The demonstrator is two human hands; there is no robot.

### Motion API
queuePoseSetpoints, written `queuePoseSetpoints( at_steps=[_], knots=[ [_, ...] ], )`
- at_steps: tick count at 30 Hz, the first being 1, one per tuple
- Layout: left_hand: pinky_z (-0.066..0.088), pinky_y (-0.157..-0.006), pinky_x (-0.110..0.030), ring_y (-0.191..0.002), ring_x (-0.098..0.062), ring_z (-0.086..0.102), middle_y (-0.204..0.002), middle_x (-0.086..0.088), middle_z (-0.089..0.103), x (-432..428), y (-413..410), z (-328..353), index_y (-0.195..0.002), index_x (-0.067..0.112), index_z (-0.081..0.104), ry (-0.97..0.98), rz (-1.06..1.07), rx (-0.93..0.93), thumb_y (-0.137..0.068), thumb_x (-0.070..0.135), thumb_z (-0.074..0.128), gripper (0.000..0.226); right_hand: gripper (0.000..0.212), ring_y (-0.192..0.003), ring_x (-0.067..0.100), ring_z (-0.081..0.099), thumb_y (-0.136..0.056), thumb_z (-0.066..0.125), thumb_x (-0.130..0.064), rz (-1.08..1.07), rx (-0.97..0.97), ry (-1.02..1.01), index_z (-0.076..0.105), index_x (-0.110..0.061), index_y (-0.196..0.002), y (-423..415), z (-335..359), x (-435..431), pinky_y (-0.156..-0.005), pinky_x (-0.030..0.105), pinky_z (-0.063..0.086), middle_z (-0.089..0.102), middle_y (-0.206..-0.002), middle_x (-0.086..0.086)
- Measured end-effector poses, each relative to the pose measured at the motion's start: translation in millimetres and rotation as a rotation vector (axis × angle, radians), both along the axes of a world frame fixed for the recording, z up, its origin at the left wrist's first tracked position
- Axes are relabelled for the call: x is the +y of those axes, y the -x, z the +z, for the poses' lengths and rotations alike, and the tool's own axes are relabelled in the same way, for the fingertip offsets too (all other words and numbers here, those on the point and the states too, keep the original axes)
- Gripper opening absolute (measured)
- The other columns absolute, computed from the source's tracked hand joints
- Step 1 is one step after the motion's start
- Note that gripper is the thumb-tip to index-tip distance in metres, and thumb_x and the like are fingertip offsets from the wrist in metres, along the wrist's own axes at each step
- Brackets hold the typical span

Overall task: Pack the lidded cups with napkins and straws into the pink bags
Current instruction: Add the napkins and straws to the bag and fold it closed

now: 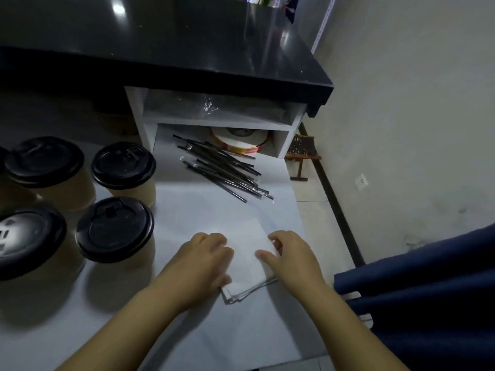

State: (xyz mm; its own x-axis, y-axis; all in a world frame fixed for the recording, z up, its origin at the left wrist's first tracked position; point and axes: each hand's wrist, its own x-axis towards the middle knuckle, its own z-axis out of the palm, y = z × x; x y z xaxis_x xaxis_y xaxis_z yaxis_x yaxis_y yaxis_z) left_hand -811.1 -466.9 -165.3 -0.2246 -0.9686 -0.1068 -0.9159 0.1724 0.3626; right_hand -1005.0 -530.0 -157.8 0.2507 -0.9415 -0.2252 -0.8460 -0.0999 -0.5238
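Two hands (206,261) (289,258) on napkins (249,266), lidded cups (115,231) beside

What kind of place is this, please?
Probably a drinks or takeaway counter: lidded paper cups in a group, wrapped black straws in a pile, and a napkin stack under both hands.

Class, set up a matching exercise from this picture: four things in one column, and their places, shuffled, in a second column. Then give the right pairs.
Things:
1. cups
2. straws
3. napkins
4. tape roll

Places:
A. inside the lower shelf
B. under both hands
C. on the table's left side
D. loose pile in front of the shelf

Pairs: 1-C, 2-D, 3-B, 4-A
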Motion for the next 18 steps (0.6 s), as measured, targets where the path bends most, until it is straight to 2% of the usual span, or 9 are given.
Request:
queuePoseSetpoints(
  at_steps=[4, 8, 11, 14, 18],
  knots=[
    [0.035, -0.095, -0.034, -0.120, -0.019, 0.034, -0.135, 0.010, 0.038, 4, 5, -3, -0.120, 0.028, 0.051, -0.029, 0.122, 0.030, -0.079, 0.050, 0.057, 0.047, 0.024, -0.076, 0.011, 0.057, -0.078, 0.073, -0.032, -0.053, -0.151, 0.008, 0.064, -0.024, -0.099, 2, -2, -14, -0.073, 0.031, 0.051, 0.059, -0.082, -0.010],
    [0.034, -0.096, -0.031, -0.120, -0.016, 0.034, -0.135, 0.010, 0.039, 8, 10, -1, -0.124, 0.030, 0.049, -0.011, 0.227, 0.080, -0.080, 0.054, 0.056, 0.051, 0.009, -0.071, 0.005, 0.058, -0.080, 0.070, -0.032, -0.011, -0.181, 0.029, 0.063, -0.027, -0.083, 1, -3, -21, -0.067, 0.029, 0.051, 0.061, -0.076, -0.013],
    [0.035, -0.095, -0.029, -0.117, -0.014, 0.037, -0.131, 0.011, 0.042, 10, 12, 2, -0.127, 0.029, 0.048, 0.052, 0.329, 0.145, -0.081, 0.053, 0.056, 0.053, 0.015, -0.072, 0.003, 0.057, -0.082, 0.067, -0.031, 0.023, -0.192, 0.062, 0.057, -0.031, -0.072, 2, -3, -22, -0.066, 0.029, 0.050, 0.060, -0.081, -0.014],
    [0.034, -0.097, -0.030, -0.119, -0.016, 0.035, -0.133, 0.009, 0.042, 10, 13, 4, -0.132, 0.028, 0.042, 0.102, 0.421, 0.208, -0.082, 0.051, 0.058, 0.058, 0.020, -0.076, -0.002, 0.053, -0.081, 0.069, -0.029, 0.085, -0.206, 0.139, 0.054, -0.035, -0.069, 5, 0, -23, -0.065, 0.018, 0.043, 0.054, -0.088, -0.016],
    [0.028, -0.103, -0.033, -0.127, -0.014, 0.024, -0.138, 0.010, 0.038, 8, 13, 7, -0.139, 0.029, 0.030, 0.080, 0.486, 0.315, -0.080, 0.046, 0.063, 0.070, 0.016, -0.065, 0.004, 0.058, -0.080, 0.072, -0.026, 0.158, -0.376, -0.009, 0.059, -0.029, -0.072, 9, 5, -22, -0.056, 0.017, 0.047, 0.064, -0.075, -0.012]
  ],
)
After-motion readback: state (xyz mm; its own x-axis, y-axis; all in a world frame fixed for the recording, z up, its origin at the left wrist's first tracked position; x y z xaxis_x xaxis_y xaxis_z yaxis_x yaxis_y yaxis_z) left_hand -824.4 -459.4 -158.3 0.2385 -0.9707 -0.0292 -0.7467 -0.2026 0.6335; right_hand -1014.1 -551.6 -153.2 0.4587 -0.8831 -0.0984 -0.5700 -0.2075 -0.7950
